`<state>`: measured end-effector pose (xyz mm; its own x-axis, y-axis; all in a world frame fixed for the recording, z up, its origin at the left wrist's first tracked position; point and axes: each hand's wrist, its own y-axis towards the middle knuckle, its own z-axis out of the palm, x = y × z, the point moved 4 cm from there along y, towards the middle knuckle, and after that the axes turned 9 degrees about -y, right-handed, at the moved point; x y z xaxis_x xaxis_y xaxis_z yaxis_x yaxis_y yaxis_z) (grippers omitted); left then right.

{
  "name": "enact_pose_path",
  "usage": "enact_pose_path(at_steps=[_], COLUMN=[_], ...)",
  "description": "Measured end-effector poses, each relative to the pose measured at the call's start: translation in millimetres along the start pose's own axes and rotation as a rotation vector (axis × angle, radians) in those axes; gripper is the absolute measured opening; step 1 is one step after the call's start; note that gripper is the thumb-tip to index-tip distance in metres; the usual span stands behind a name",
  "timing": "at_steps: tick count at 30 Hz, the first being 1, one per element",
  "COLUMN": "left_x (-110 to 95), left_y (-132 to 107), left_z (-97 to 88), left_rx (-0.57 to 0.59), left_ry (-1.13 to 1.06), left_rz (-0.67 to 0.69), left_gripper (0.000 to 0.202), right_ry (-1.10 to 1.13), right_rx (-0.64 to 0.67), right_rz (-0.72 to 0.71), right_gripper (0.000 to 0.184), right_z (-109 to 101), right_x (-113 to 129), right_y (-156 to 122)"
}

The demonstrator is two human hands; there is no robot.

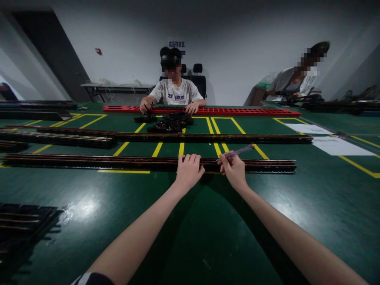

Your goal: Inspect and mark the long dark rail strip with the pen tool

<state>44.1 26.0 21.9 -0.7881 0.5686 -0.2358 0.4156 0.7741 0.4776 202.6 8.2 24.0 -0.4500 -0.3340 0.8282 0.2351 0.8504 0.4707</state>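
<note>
A long, narrow black rail (89, 161) with reddish-brown lines along it lies crosswise on the green table. Near the rail's middle-right, my left hand (189, 171) rests over it, its fingers bent across the far edge and the thumb toward the right. My right hand (234, 170) pinches a slim pen-like tool (240, 151) with a see-through, purplish handle. Its thin tip points left, down at the rail beside my left hand; whether it touches is too small to tell. The fingertips of the left hand are partly hidden behind the rail.
Beyond lies another long black rail (213, 137), with more strips (74, 138) at left. A co-worker (178, 89) handles black parts (172, 122) by a red slotted tray (252, 112). White papers (341, 145) lie right; black strips (23, 221) lie near left. Another person (297, 83) works far right.
</note>
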Motion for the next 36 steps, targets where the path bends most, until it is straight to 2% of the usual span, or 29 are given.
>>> enact_pose_path(at_steps=[17,23,36], left_x=[-0.8,1.5,-2.6], left_y=[-1.0,-1.8,-1.1], left_z=[-2.2,-2.1,-2.7], left_rx=[0.027,0.039,0.040], left_ry=[0.006,-0.012,0.009], left_rz=[-0.003,0.004,0.000], left_gripper=[0.036,0.036,0.037], right_ry=[-0.001,-0.021,-0.013], right_rx=[-0.074,-0.005,0.007], right_rz=[0.042,0.014,0.011], right_gripper=[0.038,0.038,0.040], right_z=[-2.5,-1.2,-0.7], right_x=[-1.6,-1.6,1.3], right_y=[-0.2,-0.1,-0.4])
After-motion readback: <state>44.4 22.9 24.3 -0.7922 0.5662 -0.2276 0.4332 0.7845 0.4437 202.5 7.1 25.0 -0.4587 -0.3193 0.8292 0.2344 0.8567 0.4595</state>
